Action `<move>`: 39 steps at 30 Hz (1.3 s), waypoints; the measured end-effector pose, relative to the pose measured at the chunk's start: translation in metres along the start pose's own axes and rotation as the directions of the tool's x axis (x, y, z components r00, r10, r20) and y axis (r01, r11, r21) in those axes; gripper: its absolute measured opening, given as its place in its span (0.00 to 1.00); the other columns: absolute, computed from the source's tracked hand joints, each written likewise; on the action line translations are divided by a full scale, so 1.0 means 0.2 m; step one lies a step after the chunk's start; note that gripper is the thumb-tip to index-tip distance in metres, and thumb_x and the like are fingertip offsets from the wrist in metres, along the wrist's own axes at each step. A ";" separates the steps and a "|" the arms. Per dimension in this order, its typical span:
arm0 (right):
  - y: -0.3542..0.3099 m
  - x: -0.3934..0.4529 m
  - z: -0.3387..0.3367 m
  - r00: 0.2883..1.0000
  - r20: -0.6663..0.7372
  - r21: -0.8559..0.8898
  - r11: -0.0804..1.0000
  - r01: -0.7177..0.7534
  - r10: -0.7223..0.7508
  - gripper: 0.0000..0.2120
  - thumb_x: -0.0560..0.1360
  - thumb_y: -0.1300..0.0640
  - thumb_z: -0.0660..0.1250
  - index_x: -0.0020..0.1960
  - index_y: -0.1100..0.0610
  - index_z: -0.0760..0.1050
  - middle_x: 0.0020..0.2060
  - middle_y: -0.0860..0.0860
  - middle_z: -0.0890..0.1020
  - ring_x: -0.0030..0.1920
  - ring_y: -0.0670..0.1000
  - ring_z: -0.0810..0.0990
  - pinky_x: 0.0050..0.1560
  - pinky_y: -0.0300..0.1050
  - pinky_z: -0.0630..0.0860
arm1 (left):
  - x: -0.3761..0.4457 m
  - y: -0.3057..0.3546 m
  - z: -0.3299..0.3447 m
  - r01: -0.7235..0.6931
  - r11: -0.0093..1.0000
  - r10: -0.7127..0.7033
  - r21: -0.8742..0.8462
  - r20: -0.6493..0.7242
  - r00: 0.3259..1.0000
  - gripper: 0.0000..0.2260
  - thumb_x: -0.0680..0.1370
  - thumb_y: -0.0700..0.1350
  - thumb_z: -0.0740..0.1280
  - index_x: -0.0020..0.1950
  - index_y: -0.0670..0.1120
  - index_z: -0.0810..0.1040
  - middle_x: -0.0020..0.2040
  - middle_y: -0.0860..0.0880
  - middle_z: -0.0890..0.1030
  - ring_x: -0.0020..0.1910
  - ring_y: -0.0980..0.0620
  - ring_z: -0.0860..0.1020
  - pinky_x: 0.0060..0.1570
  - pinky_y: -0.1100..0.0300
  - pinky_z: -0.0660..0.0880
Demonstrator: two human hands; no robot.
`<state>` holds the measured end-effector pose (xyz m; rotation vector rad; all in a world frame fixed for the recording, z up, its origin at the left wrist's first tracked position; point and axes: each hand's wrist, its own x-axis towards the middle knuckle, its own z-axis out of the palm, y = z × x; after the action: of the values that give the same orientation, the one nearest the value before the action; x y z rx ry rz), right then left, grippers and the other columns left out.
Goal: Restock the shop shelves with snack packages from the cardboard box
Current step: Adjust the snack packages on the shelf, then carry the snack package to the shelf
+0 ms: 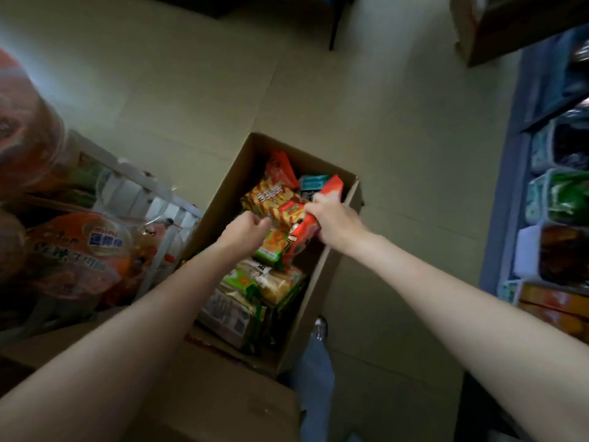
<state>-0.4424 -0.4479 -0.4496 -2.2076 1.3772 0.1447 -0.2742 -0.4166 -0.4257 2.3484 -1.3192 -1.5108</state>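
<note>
An open cardboard box point(220, 202) stands on the floor, filled with several snack packages. Both my hands reach into it. My right hand point(334, 223) grips a red snack package point(302, 234) that stands tilted above the others. My left hand point(245, 228) has its fingers curled at the edge of a yellow and red striped package point(271, 196); whether it holds it is unclear. Green packages point(271, 247) and pale ones point(277, 282) lie lower in the box.
A white rack point(159, 202) with orange snack bags point(73, 260) stands at the left. Shop shelves point(554, 193) with bins of packets run along the right edge. A second closed carton point(207, 393) lies in front of me. My leg and shoe point(320, 330) are beside the box.
</note>
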 end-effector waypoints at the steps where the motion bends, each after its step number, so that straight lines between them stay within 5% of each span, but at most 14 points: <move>1: 0.02 -0.06 -0.11 0.997 -0.073 0.015 0.999 0.034 -0.033 0.14 0.73 0.68 0.60 0.57 0.59 0.73 0.54 0.57 0.73 0.51 0.63 0.76 0.46 0.52 0.75 | -0.03 0.08 0.01 0.006 0.993 -0.005 -0.120 0.003 1.000 0.18 0.80 0.55 0.58 0.60 0.42 0.71 0.58 0.42 0.78 0.56 0.45 0.76 0.54 0.53 0.72; 4: 0.07 -0.30 -0.44 0.932 -0.344 0.003 0.992 0.128 -0.119 0.09 0.74 0.67 0.60 0.52 0.59 0.74 0.49 0.59 0.75 0.40 0.65 0.79 0.40 0.58 0.77 | -0.19 0.37 -0.02 0.025 0.879 0.060 -0.476 0.163 0.985 0.23 0.78 0.59 0.58 0.63 0.43 0.70 0.58 0.45 0.77 0.55 0.50 0.75 0.55 0.56 0.69; 8: 0.10 -0.81 -0.88 0.806 -0.551 -0.037 0.972 0.234 -0.215 0.06 0.73 0.60 0.61 0.45 0.51 0.67 0.45 0.54 0.75 0.36 0.58 0.78 0.34 0.45 0.73 | -0.55 0.74 0.00 -0.057 0.758 0.391 -0.649 0.383 0.837 0.22 0.75 0.60 0.60 0.60 0.45 0.73 0.53 0.50 0.79 0.51 0.55 0.76 0.54 0.60 0.70; 13: 0.13 -1.80 -1.24 0.806 -0.563 -0.276 0.961 0.025 -0.183 0.10 0.71 0.61 0.59 0.51 0.52 0.66 0.53 0.52 0.70 0.40 0.61 0.81 0.32 0.50 0.77 | -1.26 1.10 0.31 -0.173 0.691 0.636 -0.702 0.476 0.608 0.16 0.67 0.53 0.67 0.51 0.46 0.77 0.45 0.50 0.81 0.45 0.55 0.76 0.48 0.62 0.70; 16: 0.14 -2.53 -1.30 0.784 -0.610 -0.457 0.861 -0.225 -0.118 0.33 0.65 0.70 0.61 0.67 0.49 0.62 0.66 0.52 0.66 0.49 0.57 0.82 0.34 0.46 0.79 | -1.81 1.29 0.58 -0.331 0.650 0.750 -0.684 0.509 0.423 0.12 0.68 0.49 0.66 0.47 0.46 0.78 0.42 0.51 0.82 0.42 0.55 0.77 0.43 0.64 0.73; 18: 0.09 -3.05 -1.30 0.608 -0.792 -0.238 0.887 -0.395 0.058 0.33 0.69 0.67 0.59 0.72 0.49 0.58 0.71 0.53 0.63 0.57 0.50 0.77 0.45 0.45 0.78 | -2.20 1.37 0.76 -0.455 0.604 0.796 -0.654 0.517 0.313 0.06 0.72 0.45 0.66 0.44 0.44 0.78 0.38 0.52 0.83 0.41 0.55 0.78 0.42 0.65 0.74; 21: -0.11 -3.76 -1.26 0.155 -0.854 0.423 0.836 -0.349 0.497 0.23 0.71 0.61 0.67 0.65 0.53 0.67 0.62 0.55 0.73 0.41 0.42 0.78 0.42 0.36 0.75 | -2.83 1.42 1.02 -0.631 0.456 0.839 -0.628 0.541 0.067 0.08 0.69 0.47 0.71 0.38 0.42 0.82 0.34 0.51 0.82 0.36 0.54 0.79 0.34 0.71 0.74; 24: -0.36 -4.29 -1.15 0.117 -0.544 0.827 0.554 -0.094 0.831 0.18 0.73 0.61 0.70 0.59 0.55 0.69 0.49 0.51 0.77 0.38 0.46 0.82 0.32 0.39 0.77 | -3.39 1.40 1.27 -0.696 0.327 0.787 -0.639 0.592 -0.174 0.16 0.65 0.53 0.76 0.40 0.40 0.83 0.31 0.50 0.83 0.29 0.59 0.79 0.27 0.71 0.73; 27: -0.49 -4.65 -0.96 -0.076 -0.452 0.888 0.456 0.054 0.889 0.06 0.75 0.59 0.67 0.51 0.53 0.73 0.41 0.49 0.78 0.22 0.37 0.75 0.20 0.28 0.65 | -3.85 1.34 1.54 -0.743 0.196 0.691 -0.640 0.628 -0.358 0.33 0.49 0.64 0.79 0.43 0.41 0.83 0.39 0.46 0.84 0.37 0.54 0.80 0.37 0.64 0.76; 30: -0.57 -4.92 -0.80 -0.361 -0.346 0.868 0.442 0.227 0.866 0.03 0.73 0.57 0.69 0.46 0.52 0.76 0.43 0.52 0.81 0.28 0.43 0.79 0.27 0.34 0.74 | -4.17 1.24 1.81 -0.747 0.134 0.591 -0.652 0.657 -0.468 0.17 0.66 0.46 0.77 0.46 0.35 0.80 0.38 0.46 0.82 0.37 0.52 0.78 0.36 0.63 0.74; 32: -0.63 -5.08 -0.71 -0.481 -0.269 0.860 0.433 0.270 0.835 0.05 0.73 0.58 0.69 0.47 0.57 0.76 0.43 0.56 0.80 0.40 0.54 0.81 0.45 0.48 0.81 | -4.31 1.18 1.94 -0.739 0.083 0.524 -0.669 0.660 -0.539 0.04 0.71 0.37 0.71 0.44 0.41 0.79 0.34 0.52 0.82 0.34 0.59 0.79 0.34 0.66 0.76; 34: -0.68 -5.22 -0.65 -0.553 -0.217 0.815 0.461 0.350 0.804 0.04 0.75 0.60 0.67 0.49 0.60 0.75 0.45 0.58 0.80 0.46 0.60 0.81 0.48 0.51 0.81 | -4.40 1.15 2.04 -0.715 0.018 0.457 -0.699 0.642 -0.616 0.06 0.72 0.34 0.70 0.46 0.41 0.78 0.40 0.49 0.83 0.38 0.59 0.80 0.40 0.65 0.78; 37: -0.71 -5.40 -0.58 -0.662 -0.132 0.753 0.509 0.417 0.737 0.14 0.77 0.61 0.63 0.62 0.63 0.73 0.57 0.59 0.79 0.44 0.60 0.84 0.40 0.44 0.82 | -4.48 1.15 2.20 -0.704 -0.373 0.444 -0.605 0.550 -0.708 0.08 0.73 0.36 0.69 0.48 0.48 0.78 0.48 0.49 0.80 0.44 0.63 0.79 0.49 0.67 0.74; 39: -0.68 -5.50 -0.55 -0.720 -0.066 0.740 0.518 0.429 0.691 0.18 0.78 0.60 0.62 0.67 0.62 0.69 0.61 0.59 0.76 0.40 0.57 0.84 0.38 0.42 0.81 | -4.54 1.16 2.28 -0.606 -0.701 0.430 -0.376 0.455 -0.780 0.11 0.74 0.40 0.67 0.56 0.48 0.78 0.58 0.48 0.78 0.58 0.53 0.75 0.62 0.59 0.68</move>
<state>-0.8678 0.4299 0.0879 0.2795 2.1839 -2.6154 -0.9100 0.2219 0.0979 -0.8141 -2.5029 -0.6704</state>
